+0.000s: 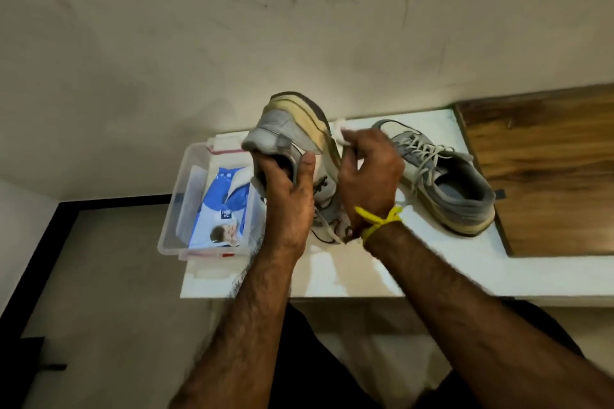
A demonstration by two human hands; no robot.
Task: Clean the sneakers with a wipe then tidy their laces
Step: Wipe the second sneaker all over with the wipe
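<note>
A grey and cream sneaker is held up on end above the white table, heel up and sole facing right. My left hand grips it at the collar, fingers inside the opening and thumb outside. My right hand pinches a small white wipe against the edge of the sole. A second grey sneaker lies upright on the table to the right, its laces loose over the tongue.
A clear plastic box with a blue wipes packet inside sits at the left end of the white table. A dark wooden board borders the table on the right. A bare wall stands right behind.
</note>
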